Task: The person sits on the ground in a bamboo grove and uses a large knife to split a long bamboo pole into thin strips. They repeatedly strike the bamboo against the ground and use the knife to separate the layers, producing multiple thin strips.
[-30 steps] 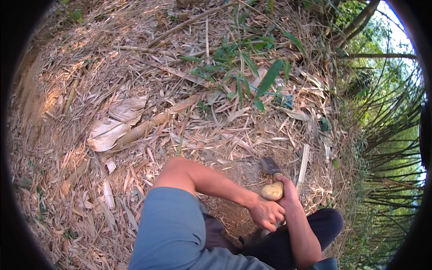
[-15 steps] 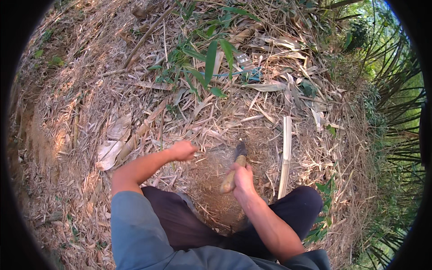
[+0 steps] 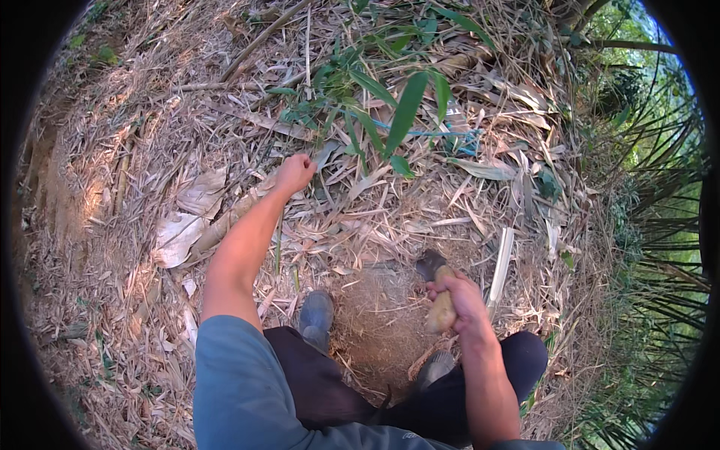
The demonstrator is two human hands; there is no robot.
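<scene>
Sloping ground (image 3: 135, 150) blanketed in dry bamboo leaves and husks, straw-coloured, running to the rim on every side. Green bamboo fronds (image 3: 660, 247) crowding the right edge. Patch of bare scraped soil (image 3: 379, 322) low in the middle, just ahead of the legs. Dark trousers (image 3: 330, 390), knees bent, and a blue-grey sleeve (image 3: 240, 390) on the left arm. Leafy green sprig (image 3: 390, 105) at upper centre, long blades drooping over the litter. Large pale dry husk (image 3: 180, 232) lying flat at left, well apart from the soil patch. Split pale bamboo strip (image 3: 501, 266) lying lengthwise just right of the soil patch. Grey boot (image 3: 316, 315) planted at the left edge of the soil patch; second boot (image 3: 435, 367) partly hidden below the right hand. Left hand (image 3: 294, 172) stretched forward and closed into a fist down among the litter at the foot of the sprig; what lies inside the fist, cannot tell. Right hand (image 3: 461, 296) wrapped tight round a tool (image 3: 439, 296) with a pale wooden handle, dark blade end pointing forward, at the far right edge of the soil patch. Thin blue cord (image 3: 450, 135) threading through the leaves at upper right.
</scene>
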